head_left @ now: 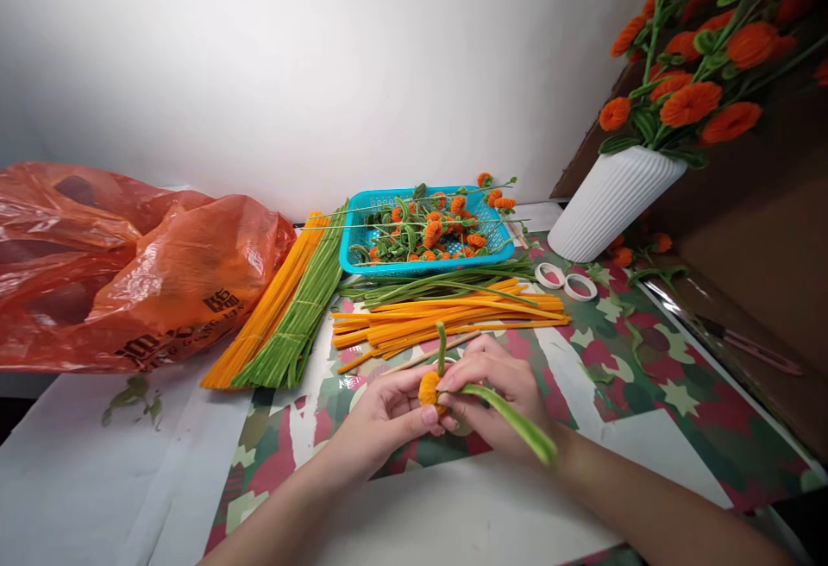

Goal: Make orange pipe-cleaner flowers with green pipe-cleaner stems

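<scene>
Between my two hands is a small orange pipe-cleaner flower (429, 390). My left hand (388, 415) is closed on it, thumb in front and fingers behind. My right hand (495, 385) pinches a green pipe cleaner (517, 421) against the flower's right side. One end of the green strip stands up above the flower; the long end runs out to the lower right, over my right wrist. The exact contact at the fingertips is partly hidden.
Orange strips (414, 324) and green strips (446, 284) lie beyond my hands, before a blue basket (427, 270) of flowers. Bundled strips (285, 333) and a red bag (187, 273) are left; tape rolls (580, 287), a white vase (608, 204) and a cutter (754, 346) right.
</scene>
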Demonstrator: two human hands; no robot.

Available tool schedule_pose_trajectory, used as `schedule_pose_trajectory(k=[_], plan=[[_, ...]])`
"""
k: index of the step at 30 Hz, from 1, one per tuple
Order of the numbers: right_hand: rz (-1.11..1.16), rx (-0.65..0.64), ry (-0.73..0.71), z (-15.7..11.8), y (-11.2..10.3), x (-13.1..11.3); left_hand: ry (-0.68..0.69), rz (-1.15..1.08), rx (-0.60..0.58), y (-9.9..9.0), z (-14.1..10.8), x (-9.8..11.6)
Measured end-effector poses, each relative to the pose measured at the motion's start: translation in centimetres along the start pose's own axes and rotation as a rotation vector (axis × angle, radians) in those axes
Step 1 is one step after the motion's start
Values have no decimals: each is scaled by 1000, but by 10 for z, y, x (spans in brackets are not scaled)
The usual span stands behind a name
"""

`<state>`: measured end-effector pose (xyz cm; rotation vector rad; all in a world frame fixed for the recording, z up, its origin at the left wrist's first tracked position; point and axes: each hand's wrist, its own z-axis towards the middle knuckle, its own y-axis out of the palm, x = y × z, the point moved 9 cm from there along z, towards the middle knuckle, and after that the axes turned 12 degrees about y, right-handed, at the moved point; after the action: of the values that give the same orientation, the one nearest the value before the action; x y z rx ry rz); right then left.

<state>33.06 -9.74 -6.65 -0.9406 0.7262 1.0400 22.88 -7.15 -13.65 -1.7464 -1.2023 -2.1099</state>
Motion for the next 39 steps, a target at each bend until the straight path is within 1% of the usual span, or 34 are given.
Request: schedule_pose_trajectory(k=[2,5,8,13,16,17,18,20,22,23,24,25,27,30,32,35,39], plan=[[6,-21,20,1,2,0,-10,22,18,-2,0,-1],[10,-14,13,0,2,-1,-11,45,46,-3,0,1],[2,12,-1,-3,2,-2,0,75,16,-1,1,6],[-33,30,21,-1,0,-4,21,113,-29,3,2,11],[-90,40,-10,0,-4,-8,36,120,-28,3,3,10],[-94,45,8,1,-6,-6,36,117,-20,3,3,10],[-78,46,53,2,-7,-1,33,112,-12,2,3,9],[21,-13,219,2,-6,17,18,101,-5,2,2,7],[203,-151,399,0,5,33,4,93,-7,2,2,6],[297,-227,458,-2,11,37,-5,92,-2,1,1,6],[373,-286,495,-3,16,38,-7,94,4,1,1,6],[423,-315,510,-3,19,37,-2,98,12,0,1,7],[445,-289,512,0,17,35,26,115,27,-1,2,10],[408,-145,526,3,8,38,69,126,64,-4,3,15],[383,-86,534,3,4,40,64,129,102,-8,3,14],[340,-82,493,2,5,35,64,148,156,-14,2,14],[313,-77,376,2,4,25,73,148,232,-20,0,15]])
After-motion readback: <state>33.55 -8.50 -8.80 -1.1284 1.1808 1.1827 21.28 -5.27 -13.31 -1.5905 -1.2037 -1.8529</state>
